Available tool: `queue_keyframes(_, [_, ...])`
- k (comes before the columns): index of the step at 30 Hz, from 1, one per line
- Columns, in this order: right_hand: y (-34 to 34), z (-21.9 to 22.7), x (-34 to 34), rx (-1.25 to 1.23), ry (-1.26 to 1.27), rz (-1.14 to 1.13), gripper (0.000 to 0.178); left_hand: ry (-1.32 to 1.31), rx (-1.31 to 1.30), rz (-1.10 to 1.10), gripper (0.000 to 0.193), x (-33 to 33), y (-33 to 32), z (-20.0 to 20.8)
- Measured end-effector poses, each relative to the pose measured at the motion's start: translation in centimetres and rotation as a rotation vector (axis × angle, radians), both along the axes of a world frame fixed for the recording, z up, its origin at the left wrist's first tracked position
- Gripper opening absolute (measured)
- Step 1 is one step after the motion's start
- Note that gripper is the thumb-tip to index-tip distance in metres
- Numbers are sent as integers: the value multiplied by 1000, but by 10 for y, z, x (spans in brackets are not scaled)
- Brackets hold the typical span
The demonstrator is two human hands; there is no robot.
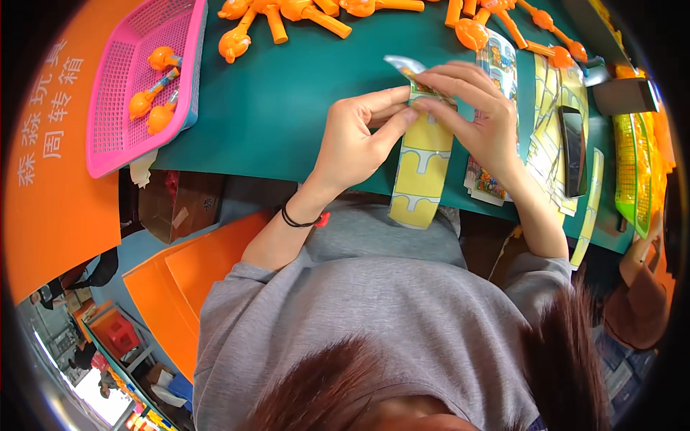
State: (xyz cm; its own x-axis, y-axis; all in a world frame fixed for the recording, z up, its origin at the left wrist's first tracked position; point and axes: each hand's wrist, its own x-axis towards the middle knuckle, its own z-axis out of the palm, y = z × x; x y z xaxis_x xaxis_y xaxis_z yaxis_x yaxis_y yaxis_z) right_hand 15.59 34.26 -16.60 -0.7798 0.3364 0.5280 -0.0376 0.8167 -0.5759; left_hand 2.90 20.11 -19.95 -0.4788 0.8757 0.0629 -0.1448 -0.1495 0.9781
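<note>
A strip of sticker backing [419, 172], yellow with pale curved outlines, hangs from my hands over the table's near edge toward my lap. My left hand [359, 136] pinches the strip's upper part from the left, thumb on top. From the right, my right hand [478, 104] holds the same upper end, its thumb close to the left thumb. A shiny, partly clear sticker flap [404, 66] sticks up past the fingertips at the strip's top. My fingers partly hide the printed part there.
At the left, a pink basket [104, 136] holds three orange toys [164, 116] with figure heads. More orange toys [316, 18] lie along the far side. Printed sticker sheets [501, 65], yellow strips [550, 136] and a black phone [573, 151] lie right. Beyond is a yellow-green basket [627, 165], near another person's arm [636, 258].
</note>
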Motion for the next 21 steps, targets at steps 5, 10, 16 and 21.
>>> queue_keyframes(5, [-2, -6, 4, 4, 31, 46, 21, 329, 20, 100, 22, 4, -1, 3])
queue_keyframes(10, [-4, -1, 3, -67, -5, 53, 17, 431, -9, 142, 21, 5, -1, 3])
queue_keyframes(16, [-2, 4, 3, -365, -127, 54, 12, 500, 22, 166, 21, 5, -2, 2])
queue_keyframes(21, [5, -8, -1, -541, -99, 59, 13, 458, -6, 164, 21, 5, -3, 2])
